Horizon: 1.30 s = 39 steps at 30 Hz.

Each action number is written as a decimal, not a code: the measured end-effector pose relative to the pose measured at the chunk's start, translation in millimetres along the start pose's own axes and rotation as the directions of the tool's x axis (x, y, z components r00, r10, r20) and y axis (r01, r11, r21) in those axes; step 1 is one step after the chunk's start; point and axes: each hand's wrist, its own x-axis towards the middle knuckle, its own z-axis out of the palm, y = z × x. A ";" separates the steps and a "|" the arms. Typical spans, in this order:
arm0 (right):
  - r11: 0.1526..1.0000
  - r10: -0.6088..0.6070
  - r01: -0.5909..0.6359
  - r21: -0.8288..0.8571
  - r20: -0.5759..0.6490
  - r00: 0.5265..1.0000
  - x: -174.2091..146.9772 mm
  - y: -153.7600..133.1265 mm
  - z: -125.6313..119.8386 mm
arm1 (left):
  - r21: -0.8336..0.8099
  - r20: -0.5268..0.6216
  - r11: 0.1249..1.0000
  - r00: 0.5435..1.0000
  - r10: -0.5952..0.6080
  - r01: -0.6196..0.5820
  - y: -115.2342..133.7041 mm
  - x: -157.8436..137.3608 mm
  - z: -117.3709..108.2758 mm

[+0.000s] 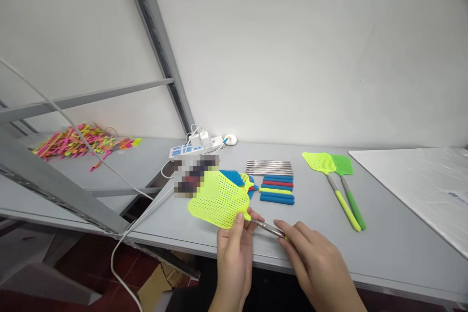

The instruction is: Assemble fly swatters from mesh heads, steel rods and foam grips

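Observation:
A yellow fly swatter is held over the front edge of the table. My left hand grips it at the neck, thumb on top, where the perforated head meets the metal rod. My right hand is closed around the handle end, with only a bit of yellow grip showing under the fingers. Behind it lie blue and yellow swatter heads, partly hidden by the held one. Several coloured handle grips, blue, red and yellow, lie in a stack. Metal rods lie side by side just behind them.
To the right lie a yellow swatter and a green swatter, overlapping. A white wrapped panel covers the far right. A power strip with chargers stands by the wall. Left are a shelf post, a white cable and a colourful pile.

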 end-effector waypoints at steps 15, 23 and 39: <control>1.000 -0.019 0.015 -0.019 -0.207 0.978 -6.4 8.1 5.7 | -0.174 -0.043 0.982 0.996 -0.080 0.071 8.9 -7.5 13.5; 1.000 -0.029 0.031 0.005 -0.203 0.979 -7.3 3.0 13.4 | -0.003 -0.083 0.996 0.993 -0.084 0.084 24.1 -13.0 23.9; 0.999 -0.041 0.042 0.032 -0.030 0.999 -5.3 -13.8 -5.4 | 0.067 0.118 0.981 0.975 -0.188 0.181 4.0 -15.6 10.8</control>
